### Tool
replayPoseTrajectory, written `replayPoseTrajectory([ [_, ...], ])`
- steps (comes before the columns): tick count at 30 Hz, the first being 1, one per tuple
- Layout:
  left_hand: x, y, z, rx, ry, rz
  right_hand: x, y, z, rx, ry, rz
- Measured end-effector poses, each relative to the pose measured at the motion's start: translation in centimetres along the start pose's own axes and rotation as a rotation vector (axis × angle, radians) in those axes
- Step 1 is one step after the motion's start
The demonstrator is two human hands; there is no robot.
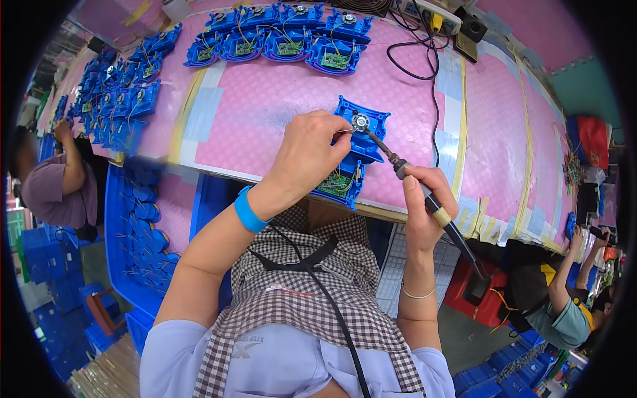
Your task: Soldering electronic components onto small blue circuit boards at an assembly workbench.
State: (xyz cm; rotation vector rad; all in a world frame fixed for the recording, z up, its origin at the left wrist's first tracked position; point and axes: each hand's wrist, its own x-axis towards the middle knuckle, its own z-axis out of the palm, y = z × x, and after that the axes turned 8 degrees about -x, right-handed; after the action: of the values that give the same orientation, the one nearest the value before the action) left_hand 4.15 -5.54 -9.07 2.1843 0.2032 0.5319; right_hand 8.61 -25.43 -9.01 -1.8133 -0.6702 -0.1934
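My right hand point(428, 202) grips a soldering iron point(436, 209), its tip at the round speaker point(360, 123) in an open blue plastic housing point(375, 119). Pinched fingers of my left hand point(310, 149) hold a thin wire point(344, 132) against the same speaker from the left. Just below, at the table's front edge, lies the other half of the housing with a green circuit board point(336, 185) inside. My left hand covers part of that lower half.
Several blue housings point(287, 46) with boards and speakers stand in rows along the back; more point(119, 99) lie at the left. A black cable point(434, 99) runs down the table's right. A blue tray point(123, 265) of blue parts sits at lower left. Other people point(60, 179) work at both sides.
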Motion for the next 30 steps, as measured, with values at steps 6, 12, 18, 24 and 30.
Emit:
replayPoseTrajectory([
  [6, 0.1, -0.3, 0.0, 0.022, 0.001, 0.028, -1.0, 0.9, -0.9, 0.008, 0.109, 0.032],
  [12, -0.1, -0.3, -0.1, 0.018, 0.005, 0.006, -1.8, 1.5, -1.4, 0.127, 0.292, 0.088],
  [18, -0.1, -0.1, 0.1, 0.028, 0.008, 0.024, -2.1, 1.6, -1.8, 0.187, 0.353, 0.099],
  [24, 0.1, 0.7, -0.4, -0.003, 0.072, 0.063, -2.0, 1.4, -1.7, 0.183, 0.363, 0.113],
  [30, -2.4, 4.5, -0.5, 0.265, -0.145, 0.08, -0.5, -0.5, 0.7, 0.353, 0.346, 0.134],
])
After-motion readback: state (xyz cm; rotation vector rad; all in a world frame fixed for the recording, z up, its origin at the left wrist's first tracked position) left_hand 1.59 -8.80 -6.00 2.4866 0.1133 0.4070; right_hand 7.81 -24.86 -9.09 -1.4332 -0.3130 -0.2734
